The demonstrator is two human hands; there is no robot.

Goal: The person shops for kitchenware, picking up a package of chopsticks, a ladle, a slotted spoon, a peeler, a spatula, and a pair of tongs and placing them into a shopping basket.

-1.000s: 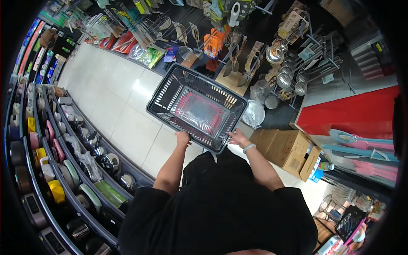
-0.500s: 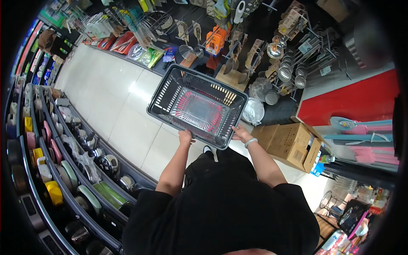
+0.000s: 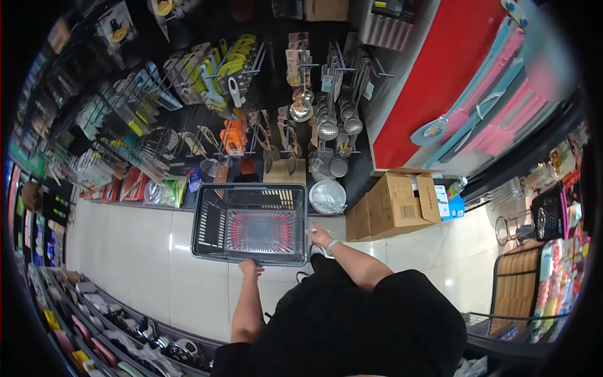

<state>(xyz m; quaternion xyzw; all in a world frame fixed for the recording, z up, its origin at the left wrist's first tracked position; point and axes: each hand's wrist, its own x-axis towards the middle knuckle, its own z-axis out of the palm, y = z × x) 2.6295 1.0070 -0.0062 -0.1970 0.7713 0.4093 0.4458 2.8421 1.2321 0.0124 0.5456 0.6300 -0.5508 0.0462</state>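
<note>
A black plastic shopping basket with slotted walls and a ribbed bottom is in front of me. Red shows along the slots of its bottom. My left hand is closed on the near rim, its fingers partly hidden beneath. At the right side, my right hand, with a band at the wrist, grips the rim near the front corner. Just beyond that side is a stack of clear, round lids or bowls on the low shelf.
Slotted ladles, spatulas and orange-packed goods hang from hooks ahead. Cardboard boxes stand on the floor at right. Shelves of pans and lids curve along the lower left. Pale floor tiles lie between.
My view has turned right, toward the hanging utensils. The basket now appears further left, squarer to the shelf and smaller, with both hands still at its rim.
</note>
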